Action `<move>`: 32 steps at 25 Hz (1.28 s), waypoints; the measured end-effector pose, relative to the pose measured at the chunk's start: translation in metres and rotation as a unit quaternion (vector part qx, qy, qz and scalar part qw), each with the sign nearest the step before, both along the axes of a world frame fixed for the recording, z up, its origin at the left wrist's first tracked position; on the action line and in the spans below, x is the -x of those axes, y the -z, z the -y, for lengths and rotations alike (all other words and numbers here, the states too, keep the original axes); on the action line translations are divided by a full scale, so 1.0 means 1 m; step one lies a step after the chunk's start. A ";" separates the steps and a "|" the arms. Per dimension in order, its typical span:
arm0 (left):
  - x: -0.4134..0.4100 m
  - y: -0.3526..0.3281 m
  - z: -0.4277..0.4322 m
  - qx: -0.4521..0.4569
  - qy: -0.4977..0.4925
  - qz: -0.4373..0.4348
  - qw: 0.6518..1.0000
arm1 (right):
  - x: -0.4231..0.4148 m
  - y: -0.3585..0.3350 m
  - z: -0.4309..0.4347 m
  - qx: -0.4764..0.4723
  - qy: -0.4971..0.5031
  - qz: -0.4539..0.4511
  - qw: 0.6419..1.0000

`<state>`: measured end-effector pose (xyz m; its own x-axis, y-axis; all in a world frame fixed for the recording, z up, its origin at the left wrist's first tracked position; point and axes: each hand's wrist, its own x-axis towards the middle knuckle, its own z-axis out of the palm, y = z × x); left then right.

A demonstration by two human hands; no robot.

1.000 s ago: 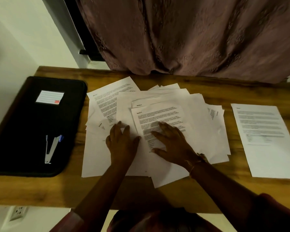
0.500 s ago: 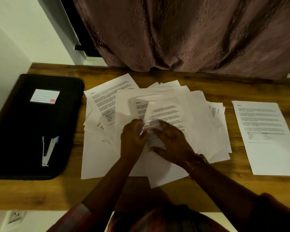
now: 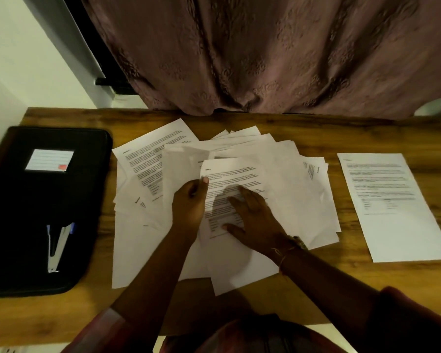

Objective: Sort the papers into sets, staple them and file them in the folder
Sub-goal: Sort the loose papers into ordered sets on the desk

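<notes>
- Right hand: flat, fingers spread, pressed on top sheet.
- Left hand: shifted from flat rest on pile; left edge of top sheet now pinched.
- Top sheet judged about to be lifted off loose pile under both hands.
- Single sheet laid well right of right hand; sorting barely begun.
- Folder with stapler on it, well left of left hand, untouched.

Reddish sleeves end above the forearms; a thin thread band (pale) circles the right wrist.
</notes>
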<state>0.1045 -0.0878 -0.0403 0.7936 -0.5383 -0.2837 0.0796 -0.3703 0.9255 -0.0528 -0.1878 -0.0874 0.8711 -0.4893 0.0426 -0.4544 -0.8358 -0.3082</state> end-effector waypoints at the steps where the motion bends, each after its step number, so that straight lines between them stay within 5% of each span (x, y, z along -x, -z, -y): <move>1: 0.000 -0.001 0.002 0.003 0.020 0.010 1.000 | 0.001 -0.001 0.000 -0.003 0.005 -0.001 1.000; 9: -0.004 -0.003 -0.003 -0.031 0.086 0.121 0.988 | -0.001 -0.009 -0.006 -0.025 0.026 -0.023 0.999; 18: -0.031 -0.076 -0.017 0.115 -0.046 0.324 0.938 | -0.003 -0.019 -0.005 -0.021 0.051 -0.066 0.996; 24: -0.033 -0.161 -0.023 0.230 -0.093 0.359 0.900 | -0.003 -0.033 0.002 -0.067 0.047 -0.097 0.992; 28: -0.021 -0.192 -0.021 0.309 -0.127 0.350 0.875 | -0.002 -0.057 0.007 -0.150 0.117 0.076 0.979; 32: 0.008 -0.207 -0.005 0.357 -0.135 0.313 0.870 | 0.019 -0.128 0.026 -0.274 0.222 0.276 0.894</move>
